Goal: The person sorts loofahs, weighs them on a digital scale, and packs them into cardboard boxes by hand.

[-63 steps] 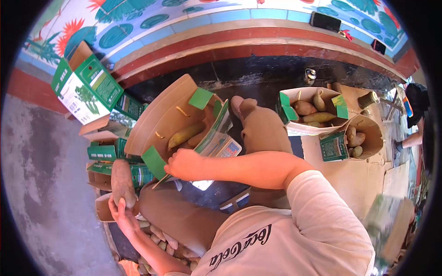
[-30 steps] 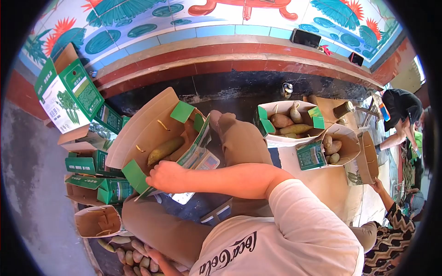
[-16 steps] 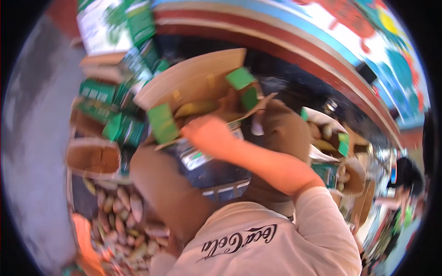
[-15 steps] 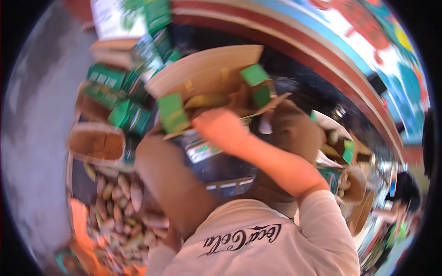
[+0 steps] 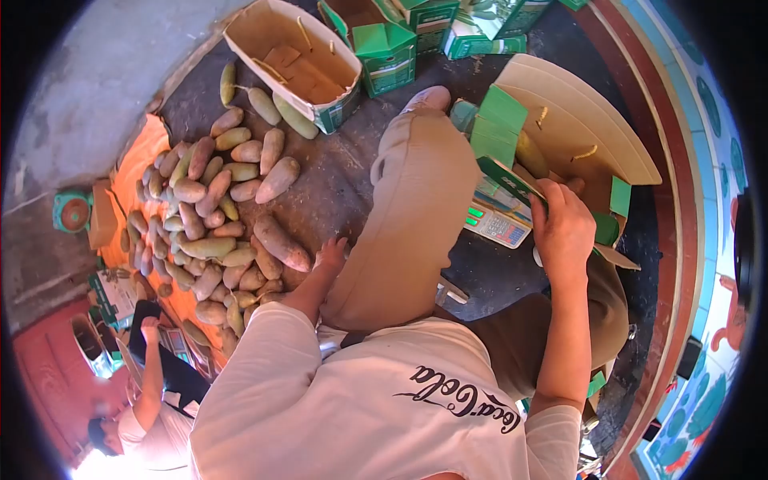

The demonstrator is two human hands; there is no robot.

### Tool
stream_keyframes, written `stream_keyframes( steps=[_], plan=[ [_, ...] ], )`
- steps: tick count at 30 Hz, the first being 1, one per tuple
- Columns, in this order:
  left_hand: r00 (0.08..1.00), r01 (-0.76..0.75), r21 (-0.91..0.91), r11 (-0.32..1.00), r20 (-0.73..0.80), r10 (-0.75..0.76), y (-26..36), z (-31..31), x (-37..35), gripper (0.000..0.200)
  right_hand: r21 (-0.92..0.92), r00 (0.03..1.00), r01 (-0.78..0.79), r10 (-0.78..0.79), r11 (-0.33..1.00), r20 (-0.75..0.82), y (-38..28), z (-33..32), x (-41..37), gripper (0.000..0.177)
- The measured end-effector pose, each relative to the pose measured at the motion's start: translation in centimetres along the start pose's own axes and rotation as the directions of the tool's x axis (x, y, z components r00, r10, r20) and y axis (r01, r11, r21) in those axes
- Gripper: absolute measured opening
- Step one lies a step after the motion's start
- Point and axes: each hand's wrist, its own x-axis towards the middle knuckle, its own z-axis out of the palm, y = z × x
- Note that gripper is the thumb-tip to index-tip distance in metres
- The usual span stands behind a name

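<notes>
"Fixed point for these notes?"

"The open carton with green flaps. Back wall tall, brown inside, two rope handles showing on it. One yellow-green tuber lies within, partly hidden by the near side."

"Your grip?"

"My right hand grasps the top edge of the carton's near wall, fingers curled at the rim. How far they reach inside, I cannot tell."

"And the other?"

"My left hand is well to the left of the carton, beyond my bent leg. Fingers loosely parted, released. Nearest to it, a large reddish tuber at the border of the heap."

"Anything close by the carton?"

"A scale shows just below its near wall. Green digits lit, too small to read; keypad facing me. Whether the carton bears on it, I cannot make out."

"Farther off?"

"Left of the carton, past my leg: a heap of tubers, partly over an orange sheet, partly on the dark floor. Up and left of the carton, a second box stands open, green boxes just beside it. Far down and left, beyond the heap, a co-worker in a light shirt, one arm raised."
</notes>
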Motion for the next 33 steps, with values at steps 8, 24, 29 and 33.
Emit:
stream_keyframes(
  steps=[8, 24, 29, 33],
  plan=[
    [0.987, -0.093, 0.258, 0.962, 0.151, 0.055, 2.7, -3.5, -0.6, 0.052, -0.023, 0.999, -0.014, 0.015, 1.0, 0.031, 0.0, 0.1, 0.2, 0.025],
    [0.998, -0.051, 0.184, 0.982, 0.05, 0.042, 0.5, -0.9, -2.0, 0.031, -0.024, 1.0, -0.011, 0.011, 1.0, 0.0, 0.0, 0.1, 0.1, 0.023],
    [0.993, 0.108, -0.032, 0.994, -0.041, -0.109, 0.3, -6.7, -3.4, 0.044, 0.016, 1.0, -0.005, 0.005, 1.0, -0.018, 0.0, -0.2, -0.1, 0.02],
    [0.947, -0.065, -0.127, 0.99, -0.321, 0.021, -2.7, -7.7, 0.5, 0.059, 0.021, 0.998, 0.017, -0.016, 1.0, -0.054, 0.1, 0.1, -0.6, 0.015]
  ],
)
